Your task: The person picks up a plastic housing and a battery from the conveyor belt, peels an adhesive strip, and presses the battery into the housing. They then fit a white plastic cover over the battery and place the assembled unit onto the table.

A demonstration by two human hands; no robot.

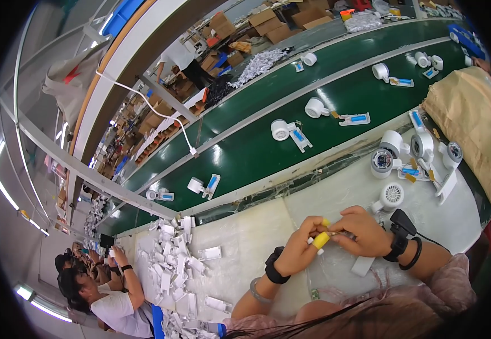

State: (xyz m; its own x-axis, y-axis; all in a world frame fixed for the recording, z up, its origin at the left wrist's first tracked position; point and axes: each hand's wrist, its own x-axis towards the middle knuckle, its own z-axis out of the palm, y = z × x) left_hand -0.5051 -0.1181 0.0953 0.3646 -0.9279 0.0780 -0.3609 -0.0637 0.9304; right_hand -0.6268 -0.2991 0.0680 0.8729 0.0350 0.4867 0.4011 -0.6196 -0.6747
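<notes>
My left hand (302, 246) and my right hand (364, 233) meet over the near side of the worktable, fingertips close together. Yellow covers or pieces (321, 240) show at the left fingertips, with small white bits beside them. Both hands are closed in a pinch; the small thing between them is mostly hidden by the fingers. Just beyond my right hand lies a round white fan head (392, 195) with a slotted grille. Below that hand, a flat white plastic part (362, 265) rests on the table.
Several white fan units with open backs (382, 162) crowd the table's right, beside brown paper (465, 121). White plastic casings (172, 265) are heaped at left. A green conveyor belt (234, 164) carries more units beyond. A white cable (186, 133) hangs over it. Co-workers (121, 305) sit left.
</notes>
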